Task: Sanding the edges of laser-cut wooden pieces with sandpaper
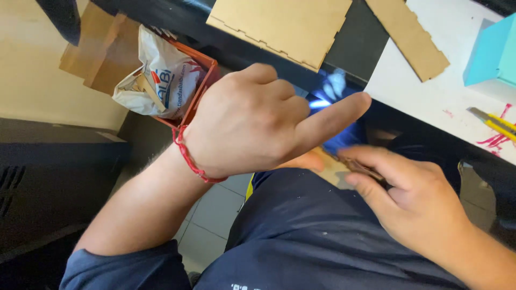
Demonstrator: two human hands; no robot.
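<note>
My left hand (pixel 247 123) curls loosely, forefinger out, bracing the small flat tan wooden piece (pixel 334 167); right hand (pixel 408 198) pinches its near edge.

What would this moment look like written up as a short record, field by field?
Left hand: left hand, index finger stretched out, red cord bracelet on the wrist
Right hand: right hand, fingers pinching a thin flat piece; blurred, kind unclear
Worktop: white table with notched wooden panels, a yellow utility knife and a teal box
To the left: orange crate holding a white plastic bag
Clothing: dark blue
</note>
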